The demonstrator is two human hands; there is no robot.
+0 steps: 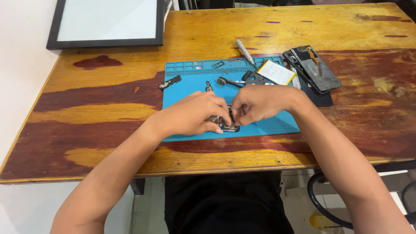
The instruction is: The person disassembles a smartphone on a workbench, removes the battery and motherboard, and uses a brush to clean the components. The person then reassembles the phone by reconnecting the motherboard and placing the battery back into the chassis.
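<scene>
Together, the left hand (190, 115) and right hand (258, 103) pinch a small dark circuit board (228, 126) lying on the smooth blue rubbery mat (268, 125), which covers a glossy, streaked wooden table (108, 108).

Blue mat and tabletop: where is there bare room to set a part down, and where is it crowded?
Bare wood lies left of the blue mat, between it and the table edge, below the framed panel. The front strip before both hands is free. Crowded: the mat's far right, with battery, brush, pen tool and stacked phone panels.
</scene>
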